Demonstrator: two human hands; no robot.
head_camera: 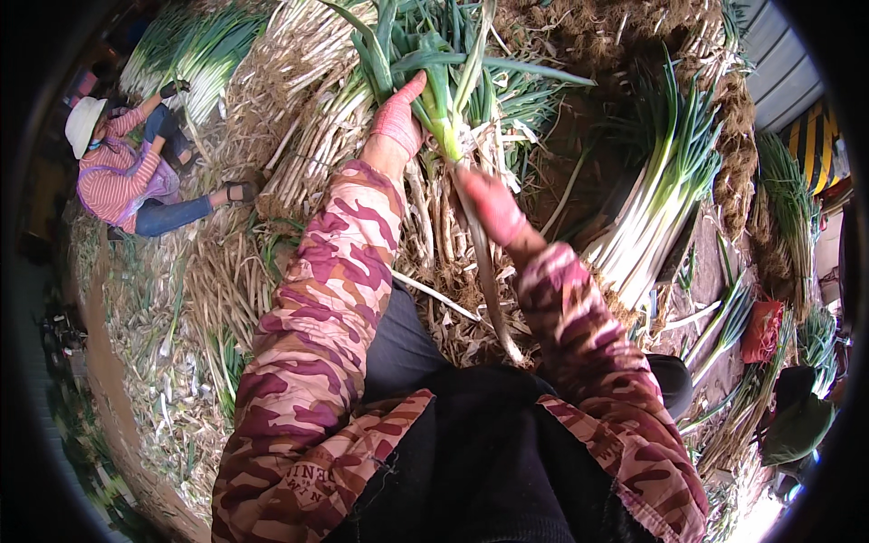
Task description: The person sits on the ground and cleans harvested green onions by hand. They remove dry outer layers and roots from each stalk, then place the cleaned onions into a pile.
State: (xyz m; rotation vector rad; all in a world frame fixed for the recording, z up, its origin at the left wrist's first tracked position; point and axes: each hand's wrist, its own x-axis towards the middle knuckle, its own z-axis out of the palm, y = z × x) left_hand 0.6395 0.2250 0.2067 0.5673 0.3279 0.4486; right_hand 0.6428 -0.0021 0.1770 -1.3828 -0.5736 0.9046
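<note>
My left hand (400, 122), in a reddish glove, grips a green onion (445, 129) near its leafy top. The stalk runs down between my hands, its root end hanging near my lap. Close against that stalk, partly over it, is my right hand (490, 207), also in a reddish glove and somewhat blurred; whether its fingers are closed on the stalk cannot be told. Behind and below both hands lie untrimmed green onions (434, 217) with dry outer leaves and roots. A pile of cleaned green onions (645, 224) with white stems lies to the right.
A co-worker in a white hat (87, 125) sits at the upper left beside more green onions (204, 61). Peeled leaf litter (176, 380) covers the ground at left. A red net bag (762, 331) lies at right. A black and yellow striped panel (815, 146) stands at upper right.
</note>
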